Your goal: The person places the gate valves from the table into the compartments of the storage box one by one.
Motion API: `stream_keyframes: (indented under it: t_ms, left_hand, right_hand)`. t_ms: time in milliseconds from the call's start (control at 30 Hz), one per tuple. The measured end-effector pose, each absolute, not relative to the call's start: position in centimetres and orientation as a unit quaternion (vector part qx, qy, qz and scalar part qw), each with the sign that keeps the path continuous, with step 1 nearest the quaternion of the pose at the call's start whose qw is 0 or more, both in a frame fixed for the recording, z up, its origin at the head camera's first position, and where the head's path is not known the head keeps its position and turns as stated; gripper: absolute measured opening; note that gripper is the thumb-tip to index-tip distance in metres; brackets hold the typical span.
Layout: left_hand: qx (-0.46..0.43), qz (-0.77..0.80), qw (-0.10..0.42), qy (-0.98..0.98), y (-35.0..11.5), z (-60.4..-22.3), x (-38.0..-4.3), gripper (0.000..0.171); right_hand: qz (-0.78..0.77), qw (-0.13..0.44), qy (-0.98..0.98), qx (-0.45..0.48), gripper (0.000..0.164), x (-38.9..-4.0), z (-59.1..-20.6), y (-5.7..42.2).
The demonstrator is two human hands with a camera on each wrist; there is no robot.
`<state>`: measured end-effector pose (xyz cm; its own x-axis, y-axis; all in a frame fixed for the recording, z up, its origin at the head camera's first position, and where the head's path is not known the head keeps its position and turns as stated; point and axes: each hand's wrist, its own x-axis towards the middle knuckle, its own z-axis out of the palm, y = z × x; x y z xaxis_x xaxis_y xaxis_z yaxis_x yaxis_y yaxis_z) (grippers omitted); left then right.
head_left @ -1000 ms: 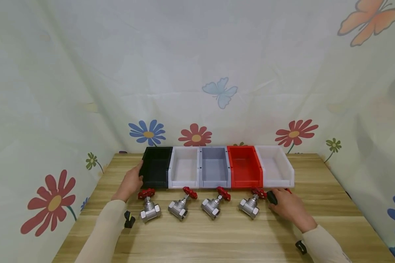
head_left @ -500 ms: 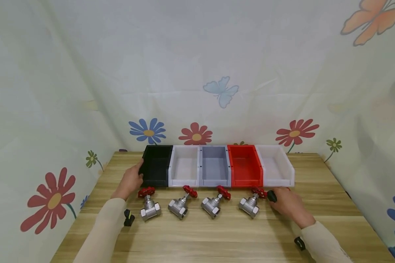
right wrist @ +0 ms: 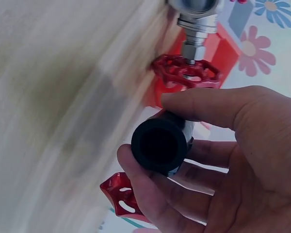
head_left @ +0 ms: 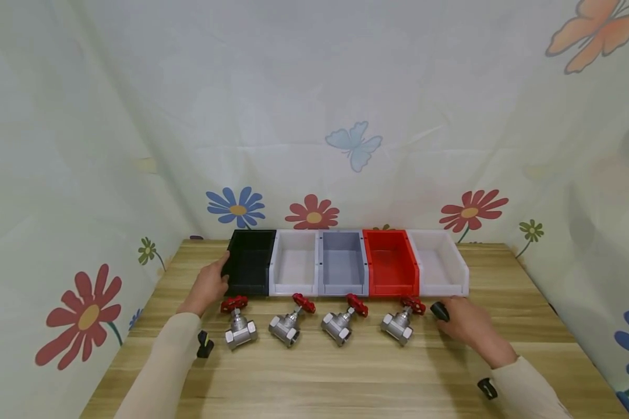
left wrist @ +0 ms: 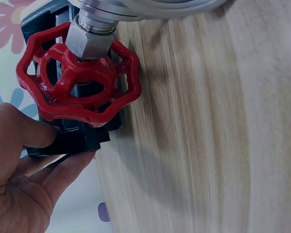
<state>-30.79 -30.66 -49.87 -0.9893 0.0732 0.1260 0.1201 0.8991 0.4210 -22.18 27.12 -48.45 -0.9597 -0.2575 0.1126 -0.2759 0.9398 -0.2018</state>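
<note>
In the head view my left hand (head_left: 205, 286) grips the left side of the black bin (head_left: 248, 288). The left wrist view shows thumb and fingers pinching that bin's edge, behind a red handwheel (left wrist: 77, 109). My right hand (head_left: 466, 323) holds a short black tube (head_left: 440, 311) in front of the right-hand white bin (head_left: 442, 289). From the right wrist, the hollow round end of the tube faces the camera, with thumb and fingers around it. Another red handwheel (right wrist: 121, 194) shows beyond the fingers; I cannot tell whether it joins the tube.
Several silver valves with red handwheels lie in a row, among them the leftmost valve (head_left: 240, 330) and the rightmost valve (head_left: 397, 327). Behind them a white bin (head_left: 293, 290), a grey bin (head_left: 343, 289) and a red bin (head_left: 393, 289) stand side by side on the wooden table (head_left: 314, 378).
My right hand and the black tube have shifted slightly right, away from the rightmost valve's handwheel. My left hand keeps its grip on the black bin.
</note>
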Motion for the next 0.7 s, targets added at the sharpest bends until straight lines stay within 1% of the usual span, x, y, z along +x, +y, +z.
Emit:
stream_keyframes:
  t_ms: [167, 300, 433, 700]
  left_hand:
    - [-0.044, -0.221, 0.045, -0.973, -30.7, -49.9, -30.8, 0.066]
    - [-0.046, -0.226, 0.046, -0.972, -30.7, -50.0, -30.8, 0.067]
    - [-0.05, -0.227, 0.05, -0.971, -30.8, -50.1, -30.8, 0.067]
    - [-0.047, -0.225, 0.049, -0.972, -30.7, -50.2, -30.9, 0.067]
  right_hand:
    - [0.092, 0.04, -0.986, 0.134, 0.045, -21.4, -47.3, 26.9]
    - [0.081, 0.038, -0.987, 0.134, 0.041, -20.8, -46.2, 26.7]
    - [0.069, 0.054, -0.986, 0.143, 0.039, -20.3, -45.2, 26.4]
    - [0.079, 0.079, -0.981, 0.158, 0.044, -19.8, -44.2, 26.4]
